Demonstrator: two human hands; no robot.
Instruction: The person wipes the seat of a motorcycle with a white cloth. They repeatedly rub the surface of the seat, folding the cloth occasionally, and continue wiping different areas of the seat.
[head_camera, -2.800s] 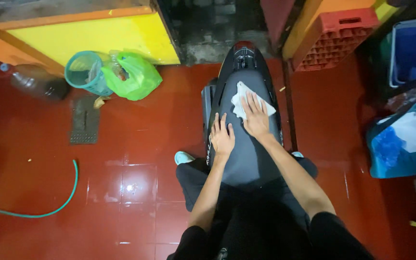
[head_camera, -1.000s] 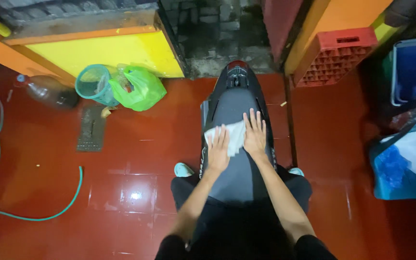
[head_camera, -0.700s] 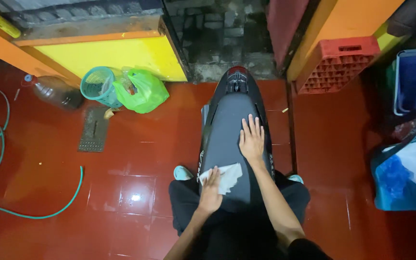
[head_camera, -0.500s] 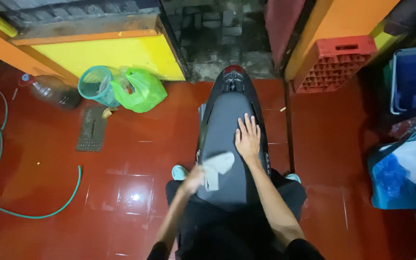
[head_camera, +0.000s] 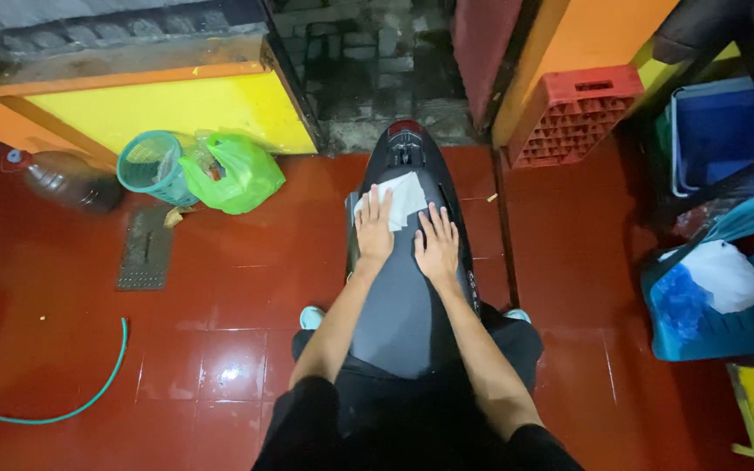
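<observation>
Both hands lie flat at frame centre on the grey scooter seat, the left hand pressing a white cloth, the right hand spread empty, a green plastic bag upper left.

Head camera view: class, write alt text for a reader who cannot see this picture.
Seen from above, a person presses a white cloth onto a dark scooter seat with the left hand, the right hand flat beside it. Around them on the red tiled floor are a green bag, a teal basket, a hose and a red crate.
</observation>
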